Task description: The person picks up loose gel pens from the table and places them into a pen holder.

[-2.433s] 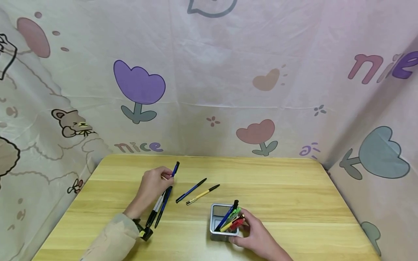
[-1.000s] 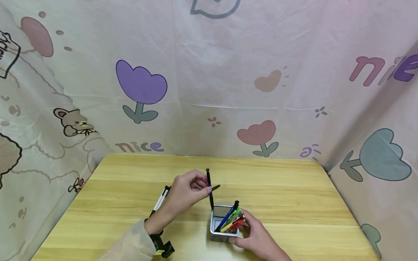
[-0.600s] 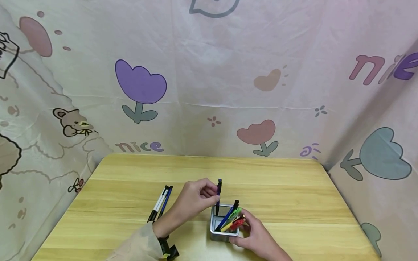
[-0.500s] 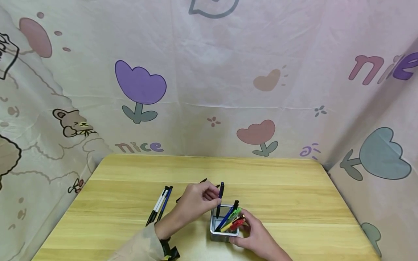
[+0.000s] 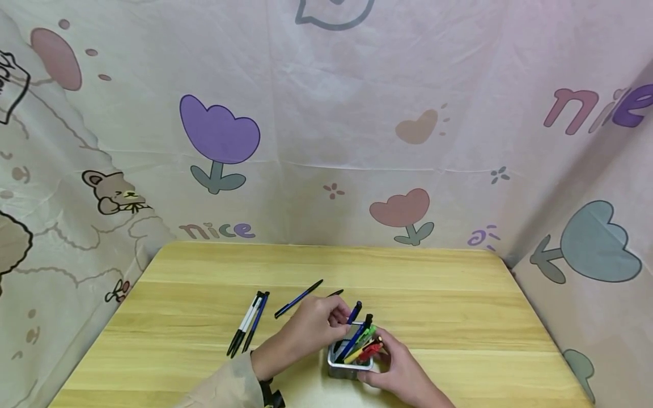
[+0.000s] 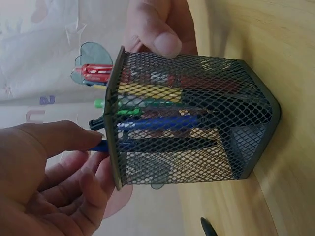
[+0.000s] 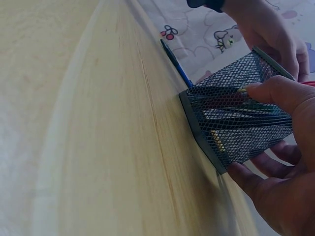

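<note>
My left hand (image 5: 313,324) pinches a blue pen (image 5: 354,312) between thumb and fingers at the mesh pen holder's rim. In the left wrist view, the lower length of this blue pen (image 6: 172,144) shows through the mesh, tilted inside the holder. My right hand (image 5: 403,371) grips the pen holder (image 5: 347,372) from its right side; in the right wrist view, its thumb and fingers spread around the dark mesh (image 7: 236,110). Several pens stand in the holder, among them a red pen (image 6: 96,72), a yellow one (image 6: 147,92) and a green one (image 6: 129,112).
Left of the holder, a white pen (image 5: 249,317) and a blue pen (image 5: 259,314) lie side by side with black ends. Behind my left hand lies another blue pen (image 5: 300,298); a dark pen tip (image 5: 336,293) peeks out there. Printed cloth (image 5: 326,141) hangs behind the wooden table (image 5: 449,306).
My left hand has carried the blue pen rightward from the left-hand pens, then lowered it into the holder. My right hand has stayed on the holder.
</note>
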`<state>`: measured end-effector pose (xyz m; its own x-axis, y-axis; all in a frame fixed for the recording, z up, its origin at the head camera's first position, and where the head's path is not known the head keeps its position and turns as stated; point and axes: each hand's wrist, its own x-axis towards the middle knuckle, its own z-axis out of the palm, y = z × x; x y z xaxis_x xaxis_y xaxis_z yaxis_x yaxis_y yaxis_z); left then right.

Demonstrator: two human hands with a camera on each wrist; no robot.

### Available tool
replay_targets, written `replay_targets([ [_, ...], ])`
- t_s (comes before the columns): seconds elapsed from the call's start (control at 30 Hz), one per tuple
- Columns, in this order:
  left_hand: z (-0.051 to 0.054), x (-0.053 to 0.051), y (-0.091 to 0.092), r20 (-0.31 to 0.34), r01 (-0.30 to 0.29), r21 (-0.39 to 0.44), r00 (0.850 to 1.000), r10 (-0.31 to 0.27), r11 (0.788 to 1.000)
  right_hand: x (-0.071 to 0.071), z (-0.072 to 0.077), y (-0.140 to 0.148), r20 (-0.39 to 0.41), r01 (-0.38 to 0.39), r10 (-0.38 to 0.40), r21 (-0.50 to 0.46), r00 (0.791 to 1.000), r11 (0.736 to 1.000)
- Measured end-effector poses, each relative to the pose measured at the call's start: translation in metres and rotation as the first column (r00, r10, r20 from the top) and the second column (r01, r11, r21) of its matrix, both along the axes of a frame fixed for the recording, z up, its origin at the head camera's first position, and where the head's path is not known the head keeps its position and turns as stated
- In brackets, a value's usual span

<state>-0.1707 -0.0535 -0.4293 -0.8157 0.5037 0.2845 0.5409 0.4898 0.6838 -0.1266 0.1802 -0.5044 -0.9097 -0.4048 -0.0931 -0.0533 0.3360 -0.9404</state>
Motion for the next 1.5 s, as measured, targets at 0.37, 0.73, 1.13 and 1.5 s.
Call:
replay_targets([
  [0.37,0.0,0.005,0.011,-0.134,-0.074,-0.168,0.99,0.052,0.983,-0.001,0.001,0.001,0.017,0.0,0.0,0.02,1.0,1.0],
  [0.73,0.005,0.002,0.0,-0.144,-0.071,-0.179,0.988,0.045,0.981,-0.001,0.001,0.0,0.02,0.003,-0.003,0.008,1.0,1.0],
  [1.13,0.013,-0.004,-0.023,-0.157,-0.22,-0.214,0.969,0.189,0.952,-0.001,0.002,0.0,0.015,0.002,-0.003,0.022,1.0,1.0],
  [1.5,0.012,-0.009,-0.054,-0.095,-0.4,-0.232,0.917,0.388,0.887,-0.001,0.003,0.001,0.039,0.007,-0.007,0.013,0.999,1.0],
])
